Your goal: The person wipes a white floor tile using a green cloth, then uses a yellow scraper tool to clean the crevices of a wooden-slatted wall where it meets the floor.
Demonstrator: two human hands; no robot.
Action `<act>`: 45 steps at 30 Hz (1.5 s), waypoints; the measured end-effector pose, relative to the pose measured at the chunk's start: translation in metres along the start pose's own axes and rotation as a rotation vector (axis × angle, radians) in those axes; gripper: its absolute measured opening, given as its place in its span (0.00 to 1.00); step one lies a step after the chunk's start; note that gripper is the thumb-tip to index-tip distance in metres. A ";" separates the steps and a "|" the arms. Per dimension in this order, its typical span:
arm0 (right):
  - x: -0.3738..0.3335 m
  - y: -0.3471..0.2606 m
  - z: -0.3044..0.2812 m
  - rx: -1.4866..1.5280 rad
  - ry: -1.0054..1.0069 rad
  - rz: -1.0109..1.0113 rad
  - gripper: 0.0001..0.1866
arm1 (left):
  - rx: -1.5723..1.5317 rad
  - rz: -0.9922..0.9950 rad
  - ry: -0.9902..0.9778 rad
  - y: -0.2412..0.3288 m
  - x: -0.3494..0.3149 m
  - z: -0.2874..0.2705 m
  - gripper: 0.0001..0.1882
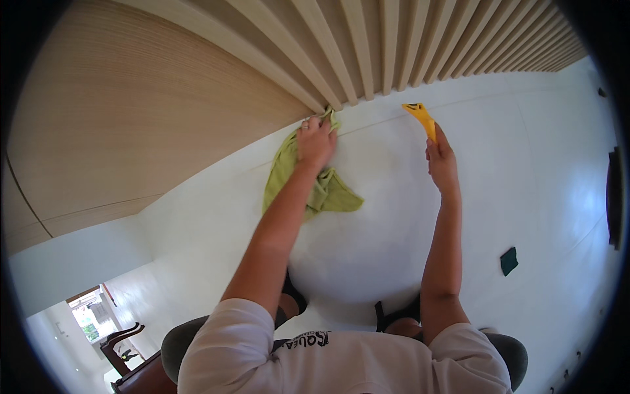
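A lime-green cloth (281, 172) lies crumpled on the white floor. My left hand (316, 141) is closed on its upper part and presses it against the foot of the wooden slats, where the wood panel ends. The cloth's lower corner spreads out under my left wrist. To the right, my right hand (443, 164) is wrapped round the handle of a yellow scraper (420, 119). The scraper's wide head points up and left, a short way from the slats. Farther right, a dark green scouring pad (509, 261) lies flat on the floor.
Light wooden slats (387, 46) line the far side, and a smooth wood panel (151, 85) stands at the left. The glossy white floor (367, 256) stretches between my feet and the slats. Dark wooden furniture (141, 374) stands at the lower left.
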State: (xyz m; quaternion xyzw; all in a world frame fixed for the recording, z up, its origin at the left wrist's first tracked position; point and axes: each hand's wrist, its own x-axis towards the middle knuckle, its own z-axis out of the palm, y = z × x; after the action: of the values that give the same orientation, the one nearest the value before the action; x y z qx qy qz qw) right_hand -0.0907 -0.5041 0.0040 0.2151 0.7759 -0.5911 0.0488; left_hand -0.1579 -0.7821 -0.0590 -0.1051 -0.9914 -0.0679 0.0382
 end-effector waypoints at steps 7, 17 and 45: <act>0.003 -0.017 -0.020 0.034 0.071 0.006 0.23 | 0.113 -0.206 -0.045 -0.077 -0.042 -0.008 0.22; 0.001 0.049 -0.029 0.388 0.134 0.085 0.22 | 0.056 -0.054 0.069 0.022 -0.014 0.009 0.22; 0.007 0.060 -0.039 0.534 0.127 0.075 0.22 | -0.051 0.131 -0.183 0.106 0.010 0.008 0.30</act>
State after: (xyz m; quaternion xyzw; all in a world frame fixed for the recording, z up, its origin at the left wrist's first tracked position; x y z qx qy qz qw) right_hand -0.0671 -0.4534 -0.0407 0.2857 0.5858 -0.7576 -0.0365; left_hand -0.1458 -0.6765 -0.0529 -0.1764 -0.9797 -0.0804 -0.0509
